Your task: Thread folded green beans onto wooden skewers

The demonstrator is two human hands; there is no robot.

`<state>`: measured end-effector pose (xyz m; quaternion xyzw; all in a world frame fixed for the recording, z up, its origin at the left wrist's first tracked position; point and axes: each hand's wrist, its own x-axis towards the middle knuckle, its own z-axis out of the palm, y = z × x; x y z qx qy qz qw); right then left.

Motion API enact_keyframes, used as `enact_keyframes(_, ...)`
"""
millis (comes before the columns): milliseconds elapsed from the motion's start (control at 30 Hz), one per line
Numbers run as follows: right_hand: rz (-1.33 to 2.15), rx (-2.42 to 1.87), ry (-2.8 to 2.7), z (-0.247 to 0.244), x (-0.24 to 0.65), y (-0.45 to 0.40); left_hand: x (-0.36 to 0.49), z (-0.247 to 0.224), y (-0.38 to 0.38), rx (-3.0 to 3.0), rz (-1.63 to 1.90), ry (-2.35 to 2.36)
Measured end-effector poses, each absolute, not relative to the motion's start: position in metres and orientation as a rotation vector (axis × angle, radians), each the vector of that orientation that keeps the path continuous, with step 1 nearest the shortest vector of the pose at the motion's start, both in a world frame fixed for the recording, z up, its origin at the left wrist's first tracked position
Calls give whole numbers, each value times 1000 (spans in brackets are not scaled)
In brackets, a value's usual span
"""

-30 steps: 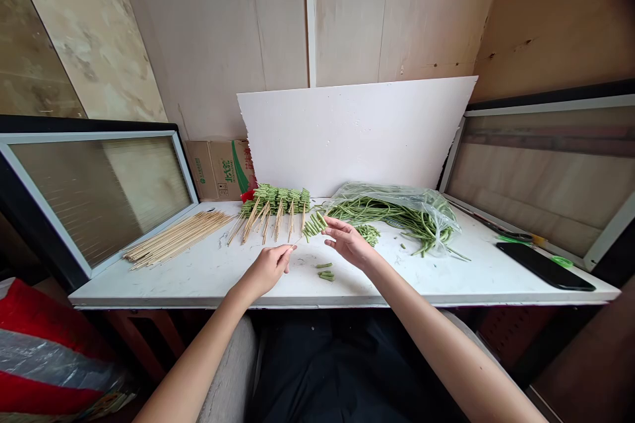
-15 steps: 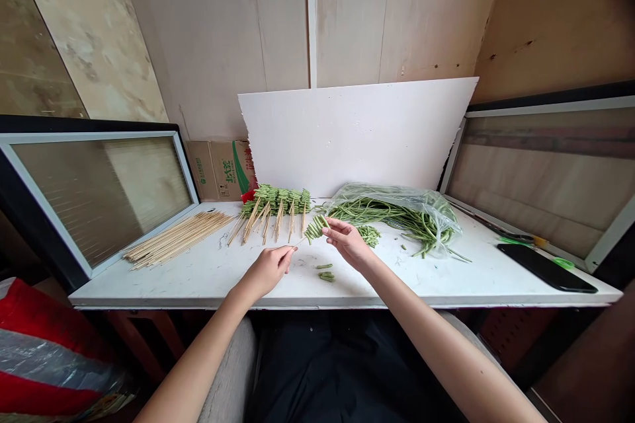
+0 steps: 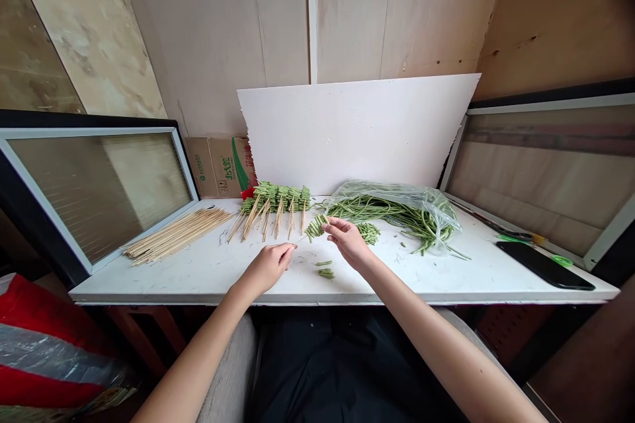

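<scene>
My left hand (image 3: 270, 268) pinches the lower end of a thin wooden skewer (image 3: 300, 239). Threaded across that skewer's upper part are cut green bean pieces (image 3: 315, 228) in a close row. At their far end my right hand (image 3: 347, 238) is closed, thumb and fingers pressed on a bean piece; the skewer's tip is hidden there. Below the hands a few loose bean pieces (image 3: 325, 273) lie on the white table (image 3: 208, 284). Behind my right hand sits a small pile of cut beans (image 3: 368, 233).
Finished bean skewers (image 3: 278, 198) are stacked at the back. Bare skewers (image 3: 178, 234) lie at left. Long beans (image 3: 377, 209) spill from a clear plastic bag (image 3: 436, 205). At right are a black phone (image 3: 543, 266) and scissors (image 3: 510, 232). Framed panels (image 3: 99, 185) flank the table.
Both hands hold nearly the same position on the skewer and beans. The whole view has shifted very slightly; nothing on the table has visibly moved.
</scene>
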<state>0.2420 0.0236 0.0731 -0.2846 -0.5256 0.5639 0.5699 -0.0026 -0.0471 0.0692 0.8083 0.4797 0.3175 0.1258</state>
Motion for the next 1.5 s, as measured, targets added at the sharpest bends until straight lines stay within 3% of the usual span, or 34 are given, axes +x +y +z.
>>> enact_keyframes(467, 1218, -725, -1300, 77, 240, 18, -3, 69, -48, 2352, 887, 1433)
enact_keyframes(1100, 1470, -503, -1337, 84, 250, 15, -5, 68, -44, 2289, 958, 1347)
enact_keyframes(1500, 1457, -503, -1311, 73, 253, 27, -6, 65, -44, 2277, 872, 1346)
